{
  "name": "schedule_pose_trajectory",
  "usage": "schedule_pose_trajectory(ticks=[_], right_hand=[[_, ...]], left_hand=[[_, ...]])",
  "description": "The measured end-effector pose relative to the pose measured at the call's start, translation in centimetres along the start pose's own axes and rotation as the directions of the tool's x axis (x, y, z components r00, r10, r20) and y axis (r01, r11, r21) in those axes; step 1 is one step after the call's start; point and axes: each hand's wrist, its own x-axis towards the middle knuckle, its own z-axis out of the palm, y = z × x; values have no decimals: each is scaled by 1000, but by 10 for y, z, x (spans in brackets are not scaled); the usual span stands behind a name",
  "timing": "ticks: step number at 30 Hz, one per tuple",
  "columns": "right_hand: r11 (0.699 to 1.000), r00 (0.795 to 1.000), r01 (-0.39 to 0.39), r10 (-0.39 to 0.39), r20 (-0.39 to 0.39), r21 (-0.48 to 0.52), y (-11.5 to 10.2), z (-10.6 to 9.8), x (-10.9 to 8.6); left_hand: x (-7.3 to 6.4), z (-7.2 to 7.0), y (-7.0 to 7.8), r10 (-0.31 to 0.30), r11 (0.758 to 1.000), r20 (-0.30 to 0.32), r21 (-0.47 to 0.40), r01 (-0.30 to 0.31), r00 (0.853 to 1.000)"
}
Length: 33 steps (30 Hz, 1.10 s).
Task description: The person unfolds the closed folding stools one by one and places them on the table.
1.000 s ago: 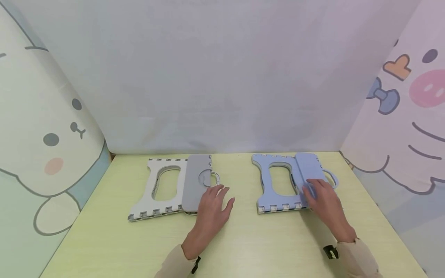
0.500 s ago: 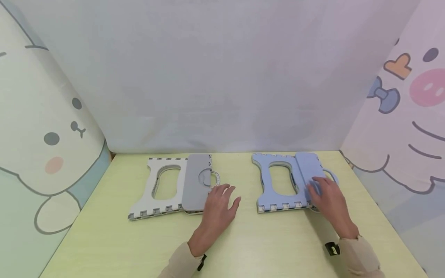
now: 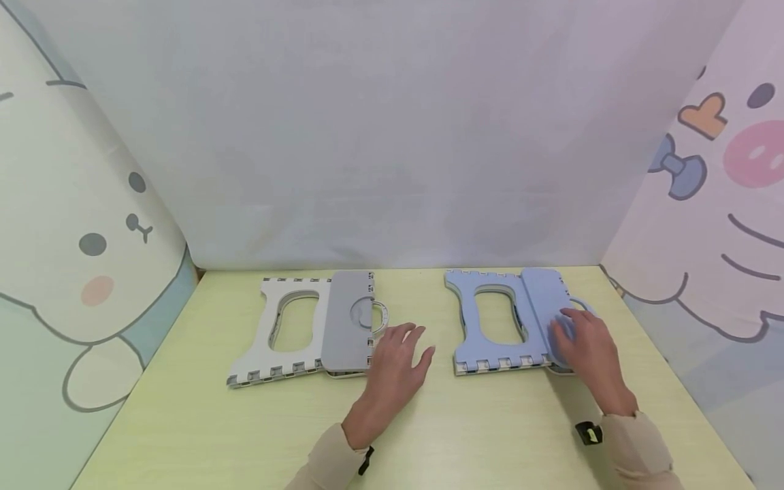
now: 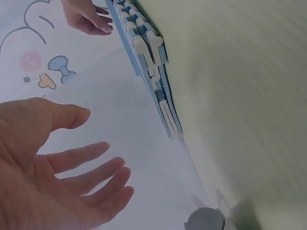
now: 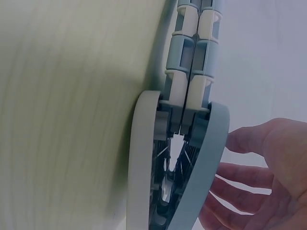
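Two folding step stools lie folded flat on the table. The grey and white stool (image 3: 346,320) is on the left in the head view. To its right is the blue stool (image 3: 542,299), whose hinged edge (image 5: 192,57) fills the middle of the right wrist view. My left hand (image 3: 392,367) hovers at the near right corner of the grey stool, fingers spread and holding nothing. My right hand (image 3: 591,350) is over the blue stool's seat panel, its thumb and relaxed fingertips right at the panel's surface.
Both stools rest on a pale yellow wooden table (image 3: 465,435). A white sheet (image 3: 392,136) rises behind it. Walls printed with cartoon animals stand at the left (image 3: 92,190) and right (image 3: 729,204).
My left hand has drifted right, away from the grey stool's seat. My right hand has slid a little to the right over the blue panel. Both stools have stayed put.
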Motion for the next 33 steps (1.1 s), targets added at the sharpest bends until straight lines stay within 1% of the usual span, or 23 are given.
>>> schedule_pose_trajectory(ticks=[4, 10, 16, 19, 22, 27, 33], right_hand=[[1000, 1000, -27, 27, 10, -6, 3, -2, 2], [997, 997, -77, 77, 25, -24, 9, -5, 3], [997, 997, -81, 81, -4, -12, 15, -7, 3], [996, 996, -86, 86, -5, -10, 17, -7, 2], [994, 994, -106, 106, 12, -16, 19, -7, 1], [988, 987, -149, 151, 52, -28, 22, -7, 1], [979, 973, -202, 205, 105, -40, 27, -9, 3]], left_hand=[[1, 2, 3, 5, 1000, -4, -12, -5, 1000], [4, 6, 7, 27, 999, -15, -24, -28, 1000], [6, 10, 10, 34, 998, -2, -44, -34, 999], [6, 13, 12, 38, 998, 1, -51, -38, 999], [7, 15, 15, 41, 998, 9, -55, -41, 999], [9, 17, 19, 40, 997, 37, -70, -37, 999], [10, 21, 23, 47, 996, 50, -74, -43, 998]])
